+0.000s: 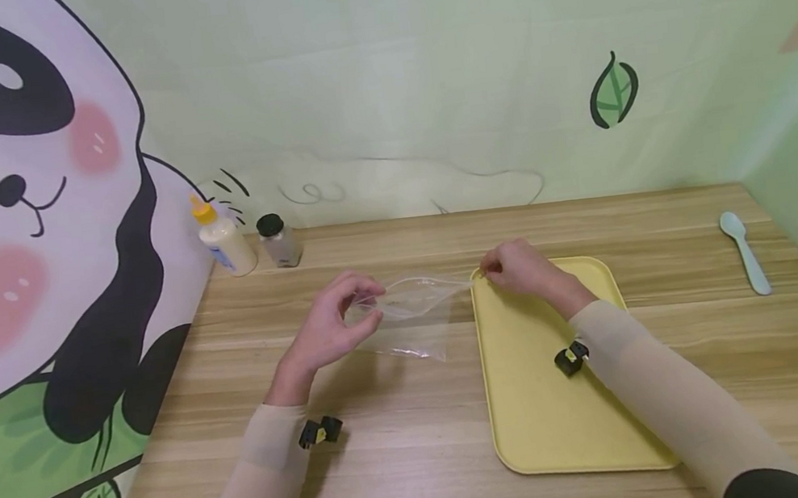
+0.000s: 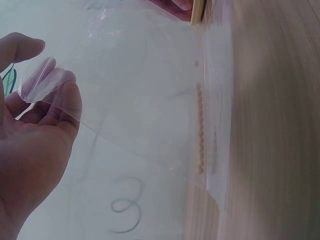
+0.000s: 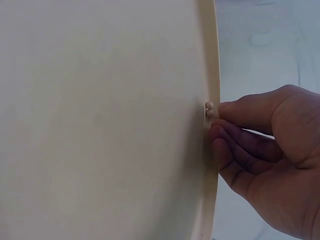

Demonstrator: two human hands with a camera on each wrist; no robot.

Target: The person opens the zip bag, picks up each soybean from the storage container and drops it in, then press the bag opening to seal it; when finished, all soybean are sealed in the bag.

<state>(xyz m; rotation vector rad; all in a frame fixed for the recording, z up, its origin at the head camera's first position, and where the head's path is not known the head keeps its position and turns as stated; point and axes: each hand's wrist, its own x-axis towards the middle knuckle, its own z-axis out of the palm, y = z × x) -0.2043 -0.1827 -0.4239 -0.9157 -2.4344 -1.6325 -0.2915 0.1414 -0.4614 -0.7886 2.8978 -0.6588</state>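
A clear zip bag (image 1: 419,336) stands with its mouth spread above the table. My left hand (image 1: 336,316) holds the left end of the mouth, fingers curled at the plastic and thumb apart from them. Through the bag, a row of small beige balls (image 2: 200,130) shows along its bottom in the left wrist view. My right hand (image 1: 524,272) is at the far left corner of the yellow tray (image 1: 563,418), close to the bag's right end. Two small beige balls (image 3: 209,109) show at its pinched fingertips, beside the tray rim; the fingers partly hide the contact.
At the back left stand a glue-like bottle (image 1: 226,243) with an orange cap and a small jar (image 1: 282,245) with a black lid. A pale blue spoon (image 1: 744,253) lies at the right. A printed cloth backdrop (image 1: 385,120) borders the table's back and sides.
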